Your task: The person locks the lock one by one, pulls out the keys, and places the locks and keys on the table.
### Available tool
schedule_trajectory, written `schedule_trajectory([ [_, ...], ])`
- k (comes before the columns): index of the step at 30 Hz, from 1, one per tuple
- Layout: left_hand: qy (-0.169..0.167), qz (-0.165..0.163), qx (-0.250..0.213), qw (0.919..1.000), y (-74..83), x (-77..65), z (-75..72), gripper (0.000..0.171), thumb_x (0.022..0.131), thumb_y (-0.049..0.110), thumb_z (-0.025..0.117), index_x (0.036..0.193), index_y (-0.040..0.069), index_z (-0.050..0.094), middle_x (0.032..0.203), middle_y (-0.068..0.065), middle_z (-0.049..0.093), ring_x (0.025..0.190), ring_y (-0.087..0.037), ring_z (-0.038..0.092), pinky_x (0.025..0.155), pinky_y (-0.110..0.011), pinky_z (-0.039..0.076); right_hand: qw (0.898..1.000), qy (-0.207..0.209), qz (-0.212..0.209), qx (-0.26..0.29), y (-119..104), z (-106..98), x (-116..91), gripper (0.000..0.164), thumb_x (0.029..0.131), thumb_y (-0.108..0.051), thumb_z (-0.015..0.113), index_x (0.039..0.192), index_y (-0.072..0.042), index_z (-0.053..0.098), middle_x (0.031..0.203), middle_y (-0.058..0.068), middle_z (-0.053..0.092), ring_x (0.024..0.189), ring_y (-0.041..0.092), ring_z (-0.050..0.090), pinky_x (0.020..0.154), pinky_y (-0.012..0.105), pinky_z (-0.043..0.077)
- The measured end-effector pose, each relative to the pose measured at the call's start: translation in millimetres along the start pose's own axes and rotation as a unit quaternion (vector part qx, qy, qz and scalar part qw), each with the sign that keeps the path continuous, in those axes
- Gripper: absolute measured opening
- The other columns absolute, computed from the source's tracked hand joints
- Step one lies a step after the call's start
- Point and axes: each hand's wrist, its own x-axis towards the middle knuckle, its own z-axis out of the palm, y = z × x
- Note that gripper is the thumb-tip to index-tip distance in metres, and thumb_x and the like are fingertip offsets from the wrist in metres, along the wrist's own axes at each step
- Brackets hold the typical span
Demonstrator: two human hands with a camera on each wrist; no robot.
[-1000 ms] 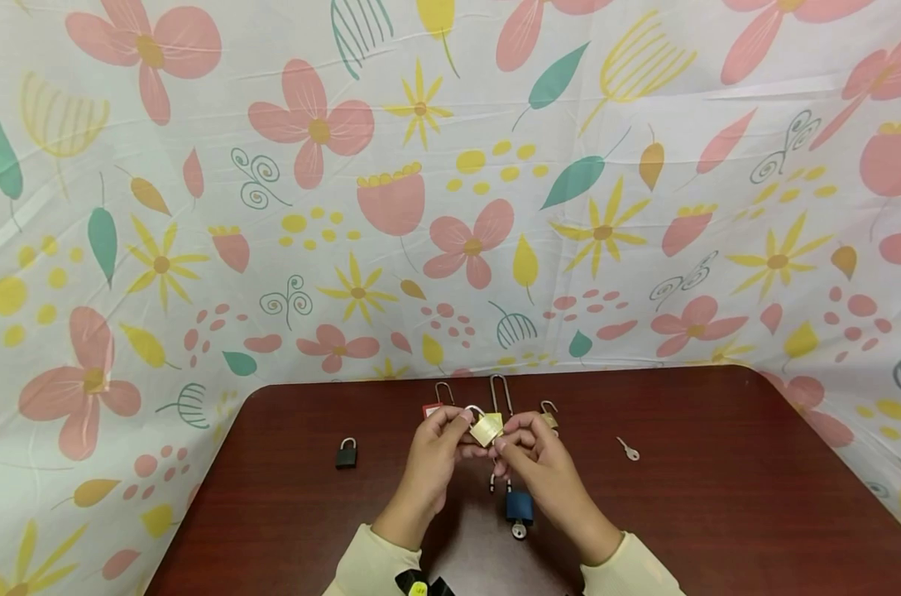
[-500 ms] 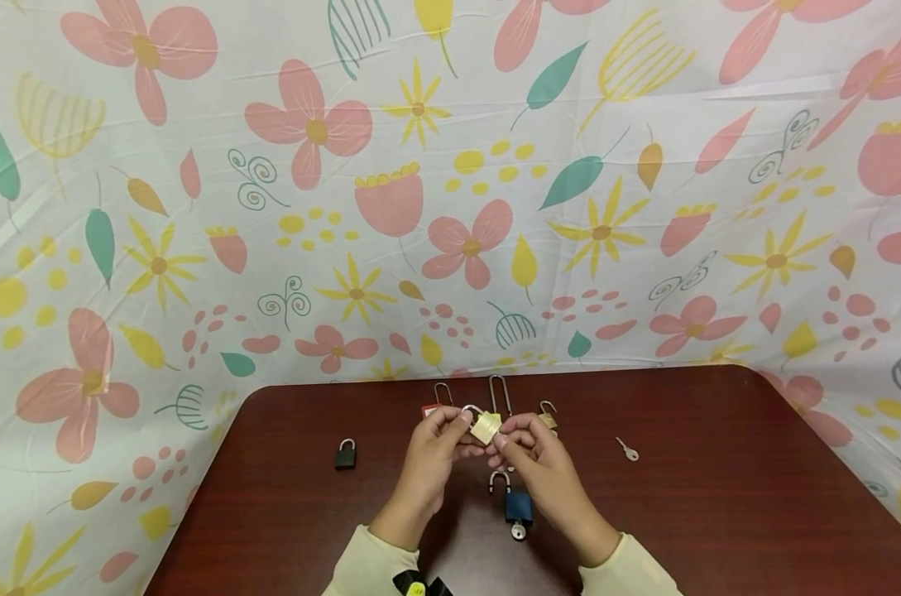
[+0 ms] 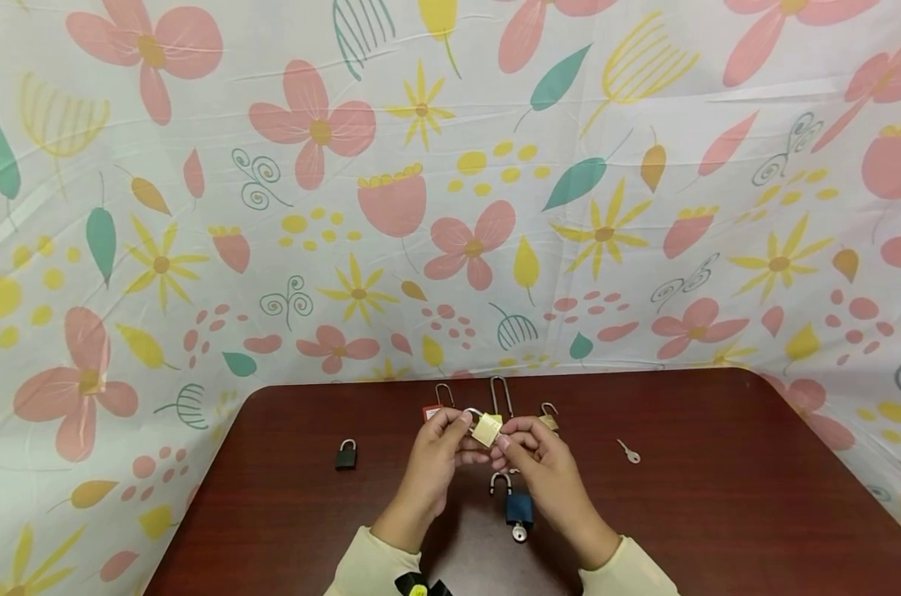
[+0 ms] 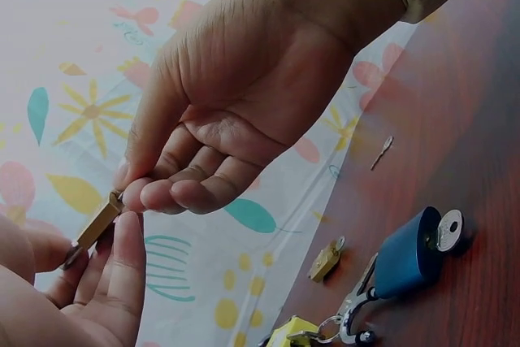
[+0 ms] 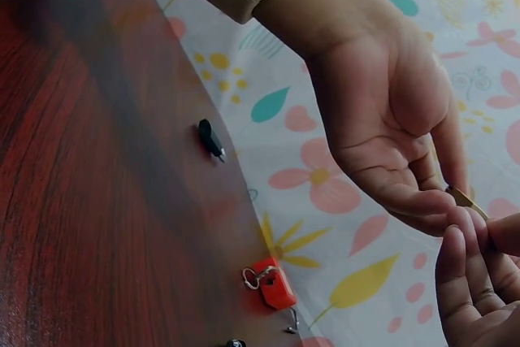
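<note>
A small brass padlock [image 3: 487, 430] is held up above the table between both hands. My left hand [image 3: 433, 459] pinches it at the shackle side, thumb on top. At the lower right end of its body, the fingertips of my right hand [image 3: 545, 463] pinch; in the left wrist view a small dark piece shows there, mostly hidden. Edge-on, the padlock [image 4: 99, 223] also appears in the left wrist view, and the fingers largely cover the padlock [image 5: 470, 203] in the right wrist view. Below the hands lies a blue padlock [image 3: 519, 509], shackle open, key in its base.
Along the back of the table [image 3: 271, 513] lie a red padlock [image 3: 431, 411], a long-shackled yellow padlock [image 4: 286, 333] and another brass padlock [image 3: 548, 421]. A black padlock [image 3: 346, 458] lies to the left, a loose key [image 3: 630, 453] to the right. A flowered cloth [image 3: 450, 199] hangs behind.
Both hands stay in place around the brass padlock. The lower fingers of the right hand have drawn up slightly, so more of the blue padlock's shackle shows.
</note>
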Motion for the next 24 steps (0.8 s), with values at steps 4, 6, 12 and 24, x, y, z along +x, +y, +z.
schedule_trajectory([
  [4,0.004,-0.002,0.011,0.9999,-0.4,-0.2,0.0,0.028,0.105,0.018,0.052,0.111,-0.009,0.054,0.087,-0.001,0.069,0.073,-0.011,0.070,0.066,-0.027,0.060,1.000,0.006,0.000,-0.005,-0.6,-0.1,-0.4,0.028,0.101,-0.005,0.059,0.115,0.017,0.050,0.086,0.003,0.070,0.078,0.012,0.071,0.072,0.030,0.062],
  [6,0.007,-0.006,0.014,0.9999,-0.4,-0.7,0.1,0.028,0.105,0.019,0.052,0.111,-0.008,0.054,0.088,-0.001,0.069,0.075,-0.011,0.071,0.064,-0.027,0.060,1.000,0.008,0.000,-0.011,-0.7,-0.1,-0.5,0.028,0.101,-0.006,0.059,0.116,0.016,0.051,0.087,0.006,0.070,0.078,0.011,0.071,0.072,0.031,0.062],
  [12,0.007,-0.010,0.018,0.9998,-0.8,-3.2,2.1,0.025,0.107,0.021,0.049,0.108,-0.004,0.054,0.093,-0.003,0.070,0.080,-0.013,0.071,0.063,-0.027,0.059,0.999,0.030,0.016,-0.030,0.8,0.4,-0.1,0.022,0.101,-0.006,0.059,0.115,0.011,0.055,0.089,0.015,0.070,0.077,0.012,0.071,0.073,0.033,0.062],
  [24,0.023,-0.011,0.028,0.9993,-4.1,-1.2,1.4,0.023,0.109,0.020,0.042,0.107,-0.001,0.052,0.095,-0.011,0.072,0.079,-0.016,0.074,0.060,-0.027,0.058,0.999,0.015,-0.002,-0.051,2.8,-2.0,0.4,0.026,0.102,-0.006,0.057,0.121,0.013,0.057,0.088,0.018,0.069,0.077,0.010,0.070,0.072,0.030,0.062],
])
